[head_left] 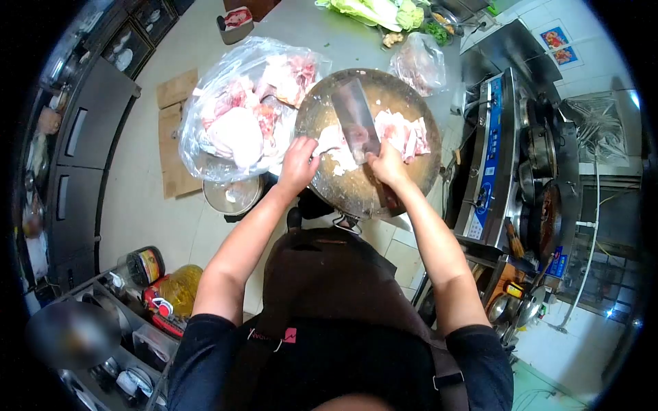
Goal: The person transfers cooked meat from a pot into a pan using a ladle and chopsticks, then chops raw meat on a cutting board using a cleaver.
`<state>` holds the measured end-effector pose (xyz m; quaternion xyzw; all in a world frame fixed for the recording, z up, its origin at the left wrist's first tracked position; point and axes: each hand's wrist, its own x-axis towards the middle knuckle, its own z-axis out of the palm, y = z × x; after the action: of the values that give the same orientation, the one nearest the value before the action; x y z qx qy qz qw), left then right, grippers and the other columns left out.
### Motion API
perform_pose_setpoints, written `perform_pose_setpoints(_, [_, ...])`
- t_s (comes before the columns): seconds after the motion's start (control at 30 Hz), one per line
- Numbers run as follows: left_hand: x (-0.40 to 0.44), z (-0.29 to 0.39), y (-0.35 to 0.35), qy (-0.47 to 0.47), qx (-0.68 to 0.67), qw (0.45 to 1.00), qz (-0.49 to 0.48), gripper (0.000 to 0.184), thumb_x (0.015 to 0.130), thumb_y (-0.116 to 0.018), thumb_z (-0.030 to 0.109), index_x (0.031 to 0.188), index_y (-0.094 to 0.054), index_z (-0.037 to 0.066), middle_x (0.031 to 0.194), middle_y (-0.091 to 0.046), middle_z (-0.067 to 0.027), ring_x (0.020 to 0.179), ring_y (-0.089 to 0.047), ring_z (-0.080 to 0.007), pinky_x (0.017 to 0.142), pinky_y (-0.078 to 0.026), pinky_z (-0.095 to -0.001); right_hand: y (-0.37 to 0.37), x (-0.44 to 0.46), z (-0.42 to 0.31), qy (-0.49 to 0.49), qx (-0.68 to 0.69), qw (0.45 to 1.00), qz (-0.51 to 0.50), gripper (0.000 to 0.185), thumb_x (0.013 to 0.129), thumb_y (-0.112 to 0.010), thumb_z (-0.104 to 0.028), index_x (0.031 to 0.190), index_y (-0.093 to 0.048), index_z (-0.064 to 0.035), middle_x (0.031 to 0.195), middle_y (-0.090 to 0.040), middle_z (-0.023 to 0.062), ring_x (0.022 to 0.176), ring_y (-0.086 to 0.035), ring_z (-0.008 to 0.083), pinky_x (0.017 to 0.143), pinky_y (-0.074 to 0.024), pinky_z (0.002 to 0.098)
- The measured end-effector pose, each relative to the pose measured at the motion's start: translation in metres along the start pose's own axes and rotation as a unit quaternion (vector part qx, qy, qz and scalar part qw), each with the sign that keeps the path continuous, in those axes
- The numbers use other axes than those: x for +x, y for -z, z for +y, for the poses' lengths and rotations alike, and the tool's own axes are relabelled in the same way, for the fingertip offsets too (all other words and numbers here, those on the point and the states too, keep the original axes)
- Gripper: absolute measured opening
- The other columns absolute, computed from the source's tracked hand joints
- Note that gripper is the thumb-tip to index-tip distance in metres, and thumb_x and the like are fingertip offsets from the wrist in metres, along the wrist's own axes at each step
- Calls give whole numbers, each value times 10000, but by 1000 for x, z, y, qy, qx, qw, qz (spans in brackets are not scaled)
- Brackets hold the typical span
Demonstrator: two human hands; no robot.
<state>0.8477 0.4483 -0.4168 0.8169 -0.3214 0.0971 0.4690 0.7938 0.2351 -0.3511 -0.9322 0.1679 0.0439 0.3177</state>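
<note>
A round wooden chopping board carries raw meat on both sides of a broad cleaver. My right hand grips the cleaver by its handle, and the blade points away from me across the board. Cut pieces of pale pink raw meat lie to the right of the blade. On the left, my left hand is closed at the board's edge, its fingertips against a smaller piece of raw meat. The blade hides part of the meat.
A clear plastic bag of large raw meat pieces adjoins the board's left side, above a metal bowl. Another bag, cabbage and ginger lie behind. A stove stands to the right.
</note>
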Motion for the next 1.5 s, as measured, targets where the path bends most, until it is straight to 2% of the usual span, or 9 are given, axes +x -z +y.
perform_pose_setpoints(0.17, [-2, -1, -6, 33, -52, 998, -10, 268, 694, -646, 45, 932, -532, -8, 913, -521, -175, 871, -515, -352, 761, -429, -397, 38, -22, -48, 64, -51, 995, 62, 379, 800, -572, -153, 1120, -472, 25, 926, -579, 244, 905, -588, 318, 799, -451, 401])
perform_pose_setpoints(0.4, [-4, 0, -2, 34, -80, 996, 19, 183, 728, -641, 49, 880, -553, -3, 894, -524, -163, 829, -532, -338, 725, -440, -380, 135, -49, -168, 216, 111, 933, 265, 166, 854, -570, -145, 808, -495, -4, 550, -517, 56, 453, -478, 83, 393, -363, 237])
perform_pose_setpoints(0.6, [-2, -5, -5, -18, -61, 998, 10, 110, 737, -601, 14, 841, -570, -2, 869, -531, -149, 796, -542, -299, 693, -446, -347, -40, -2, -37, 184, -15, 970, 156, 312, 768, -548, -54, 1051, -483, 61, 826, -577, 283, 794, -583, 415, 774, -444, 458])
perform_pose_setpoints(0.8, [2, -2, -1, -31, -29, 999, -14, 74, 722, -577, -3, 793, -555, 2, 851, -538, -150, 809, -534, -324, 710, -440, -375, -24, -1, -22, 103, -5, 994, 43, 311, 760, -551, -52, 1052, -492, 36, 735, -604, 197, 649, -609, 328, 597, -481, 404])
perform_pose_setpoints(1.0, [3, -6, 1, 3, -66, 998, -22, 124, 683, -591, -19, 795, -547, 12, 861, -546, -135, 842, -533, -318, 730, -441, -378, 11, -6, -26, -139, 396, 902, -100, 226, 804, -525, -26, 1027, -497, -6, 532, -492, 60, 323, -421, 122, 302, -348, 288])
perform_pose_setpoints(1.07, [3, -5, 0, -2, -61, 998, -16, 124, 684, -591, -18, 796, -547, 11, 860, -546, -137, 844, -532, -320, 732, -441, -377, 18, -13, -31, -127, 345, 927, -77, 201, 802, -544, -57, 989, -500, 3, 523, -492, 79, 373, -465, 159, 351, -382, 320])
perform_pose_setpoints(1.13, [3, -5, -3, -12, -58, 998, -14, 124, 685, -592, -18, 797, -547, 10, 858, -545, -139, 846, -532, -321, 735, -441, -377, 26, -17, -40, 163, 67, 976, 131, 214, 805, -566, -105, 964, -497, 21, 562, -527, 120, 454, -519, 215, 442, -431, 341])
perform_pose_setpoints(1.37, [-1, 0, -3, -7, -56, 998, 9, 121, 688, -601, -6, 795, -550, 15, 838, -535, -130, 818, -522, -319, 712, -432, -383, 115, -45, -161, 206, 201, 925, 249, 216, 826, -562, -121, 934, -470, 41, 663, -569, 189, 575, -585, 302, 537, -472, 362])
perform_pose_setpoints(1.5, [-15, -3, -5, -21, -34, 999, -8, 131, 687, -598, -3, 805, -551, 28, 845, -530, -128, 832, -519, -318, 723, -435, -379, -36, -20, -38, 118, -39, 991, 53, 384, 764, -438, 7, 1139, -415, 84, 701, -554, 318, 753, -585, 445, 661, -452, 499])
